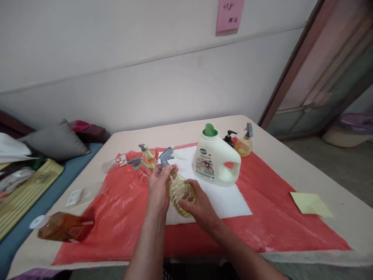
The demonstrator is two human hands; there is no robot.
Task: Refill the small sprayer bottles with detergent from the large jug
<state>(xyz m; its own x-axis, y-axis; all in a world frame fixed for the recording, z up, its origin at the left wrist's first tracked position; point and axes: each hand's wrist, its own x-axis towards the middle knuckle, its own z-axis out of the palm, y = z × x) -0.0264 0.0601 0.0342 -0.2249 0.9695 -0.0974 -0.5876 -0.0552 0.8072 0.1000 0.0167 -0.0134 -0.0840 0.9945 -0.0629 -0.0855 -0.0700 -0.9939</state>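
Both hands' grip on spray bottle (179, 190) of yellow liquid, white jug (215, 163) beside

The spray bottle (180, 191) is clear, ribbed plastic with a gray plastic top. The white jug (216, 162) is smooth, matt plastic. The red sheet (122, 217) is shiny, crinkly plastic. The yellow note (311, 203) is matt paper. The tray (26, 191) looks like ridged wood.

Left hand (159, 186) and right hand (198, 206) gripping amber spray bottle (177, 188), white jug (217, 161) beside, red sheet (276, 206) beneath
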